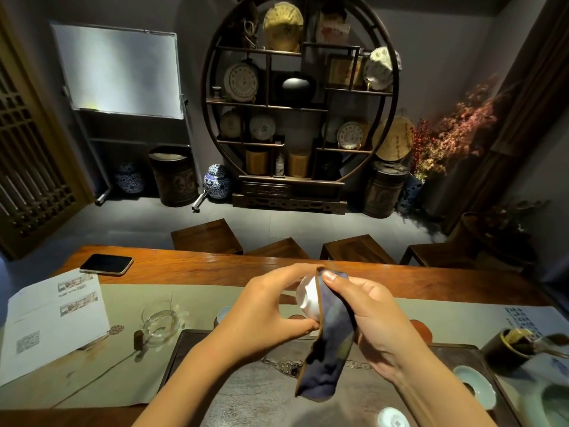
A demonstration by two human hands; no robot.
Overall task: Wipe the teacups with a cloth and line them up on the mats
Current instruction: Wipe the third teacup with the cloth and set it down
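At the centre of the frame, just below the middle, the left hand [271,306] holds a white teacup [308,298] tipped on its side, fingers curled over the top and thumb under its lower edge. The right hand [366,315] pinches a dark blue cloth [331,343] against the cup's right side, thumb pressed near the rim, the rest of the fingers curled behind the fabric. The cloth hangs down from the cup toward the dark tea tray [246,389] that fills the lower centre of the frame.

The step in hand looks like the wiping of this 1 cup; it is held above the table [200,266], not resting on anything. Behind the hands, 2 reddish round mats seem to lie on the pale runner [147,306]: 1 shows at right of the right hand [423,329], the other is mostly hidden. A pale cup [223,312] peeks out left of the left wrist, apparently already set down, though what it stands on is hidden. More celadon pieces wait at the lower right: a dish [475,385] and a small cup [394,419] on the tray's edge.

The next move probably calls for turning the cup in the left hand so the cloth reaches all round, then lowering it upright onto a free mat in line with its neighbour. The thin porcelain is likely slippery through fabric, so a firm hold matters.

Elsewhere, a glass pitcher [160,322], printed sheets [52,318] and a phone [106,264] sit at the left.
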